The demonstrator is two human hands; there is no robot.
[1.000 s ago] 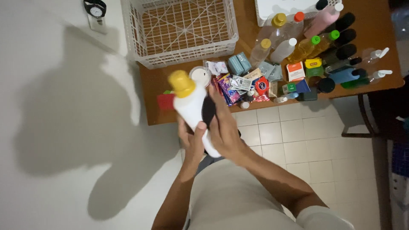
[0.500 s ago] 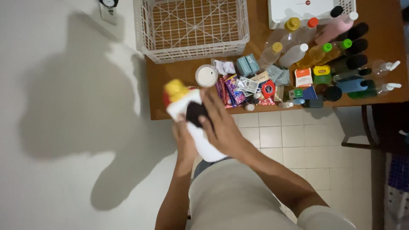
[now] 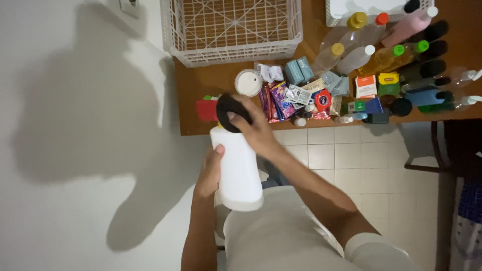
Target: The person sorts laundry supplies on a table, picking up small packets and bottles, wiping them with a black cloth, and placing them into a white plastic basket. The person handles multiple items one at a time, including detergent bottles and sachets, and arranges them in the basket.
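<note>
Head view, looking straight down: a person holds a tall white bottle [image 3: 237,168] upright in front of their body, just off the near edge of a brown wooden surface [image 3: 221,85]. The left hand [image 3: 209,173] wraps around the bottle's side, thumb across its front. The right hand [image 3: 253,128] is closed over a round black pad [image 3: 230,110], pressing it on top of the bottle so the cap is hidden.

Just beyond the bottle, at the surface's near edge, sits a small red box [image 3: 207,110]. Beside that, farther in, stands a round white lidded tub [image 3: 248,82]. To the bottle's far right lies a heap of colourful sachets and small packets [image 3: 296,98], then a crowded cluster of lying bottles [image 3: 391,55] with yellow, green, orange, white and black caps. Behind the tub, at the back of the surface, stands a white plastic lattice crate [image 3: 232,27]. Pale floor tiles [image 3: 351,160] show below the surface, to the right of the bottle.
</note>
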